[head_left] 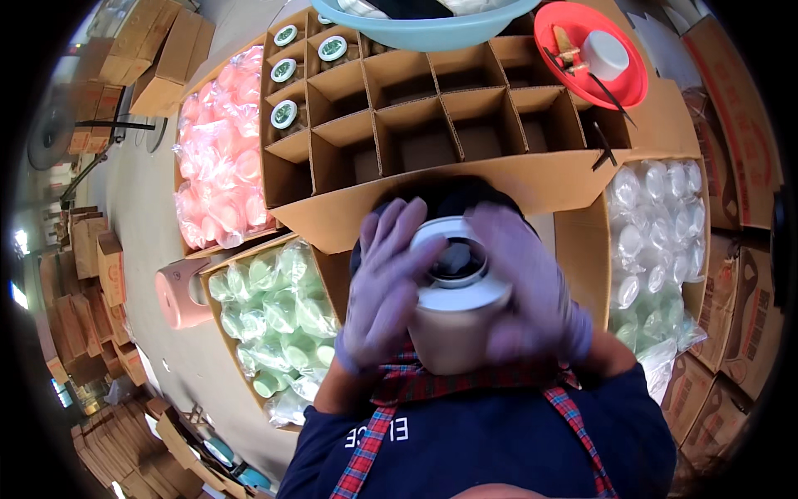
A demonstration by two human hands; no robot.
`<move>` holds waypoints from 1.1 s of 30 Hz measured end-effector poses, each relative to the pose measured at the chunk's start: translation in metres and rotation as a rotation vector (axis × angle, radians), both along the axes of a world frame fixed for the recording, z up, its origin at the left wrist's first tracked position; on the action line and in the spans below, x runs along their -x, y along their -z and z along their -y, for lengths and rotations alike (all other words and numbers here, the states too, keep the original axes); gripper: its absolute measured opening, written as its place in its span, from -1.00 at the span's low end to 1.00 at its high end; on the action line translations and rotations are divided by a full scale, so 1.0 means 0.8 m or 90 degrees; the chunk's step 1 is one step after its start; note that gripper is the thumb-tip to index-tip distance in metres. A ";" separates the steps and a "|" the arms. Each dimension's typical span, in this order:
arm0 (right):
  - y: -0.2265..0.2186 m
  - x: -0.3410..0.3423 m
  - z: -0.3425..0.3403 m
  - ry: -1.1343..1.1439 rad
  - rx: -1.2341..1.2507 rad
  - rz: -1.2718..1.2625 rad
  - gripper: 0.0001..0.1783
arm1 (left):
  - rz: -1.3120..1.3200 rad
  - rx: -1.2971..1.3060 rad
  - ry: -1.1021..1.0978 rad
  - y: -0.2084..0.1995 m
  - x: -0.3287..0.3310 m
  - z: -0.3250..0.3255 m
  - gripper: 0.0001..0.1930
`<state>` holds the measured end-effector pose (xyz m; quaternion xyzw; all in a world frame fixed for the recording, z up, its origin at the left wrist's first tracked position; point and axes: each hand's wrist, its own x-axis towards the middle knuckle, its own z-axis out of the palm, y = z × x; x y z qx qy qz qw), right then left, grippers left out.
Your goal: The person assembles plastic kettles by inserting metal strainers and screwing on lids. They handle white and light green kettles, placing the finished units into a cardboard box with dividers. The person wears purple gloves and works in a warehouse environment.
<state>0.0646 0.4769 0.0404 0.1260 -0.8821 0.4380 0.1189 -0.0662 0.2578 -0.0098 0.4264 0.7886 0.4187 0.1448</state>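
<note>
A container (453, 337) with a beige-grey body and a pale blue-white top stands upright against my apron, between my two hands. A dark, shiny round part (459, 259) shows at the middle of its top. My left hand (384, 279), in a pale purple glove, has its fingers stretched and spread, with fingertips over the container's near-left rim. On the opposite side is my right hand (532, 287), gloved alike and smeared by motion. It lies close against the container's side and top, but its grip cannot be made out.
Ahead stands a divided cardboard carton (416, 150) with several white-rimmed containers (283, 114) at its left. A blue basin (432, 32) and red bowl (611, 50) rest over it. Boxes of bagged pink (224, 158), green (278, 308) and clear cups (657, 216) flank me. A pink jug (176, 295) stands left.
</note>
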 end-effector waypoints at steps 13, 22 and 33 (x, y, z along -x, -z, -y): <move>0.015 0.024 -0.032 0.066 -0.005 0.036 0.17 | -0.023 0.035 -0.075 -0.015 0.016 -0.011 -0.40; 0.007 0.041 -0.046 -0.120 0.148 0.154 -0.54 | 0.316 -0.165 -0.054 -0.049 -0.014 -0.013 -0.36; -0.107 -0.058 -0.016 -0.205 -0.278 0.213 -0.68 | -0.058 -0.120 0.104 -0.016 -0.072 -0.027 -0.90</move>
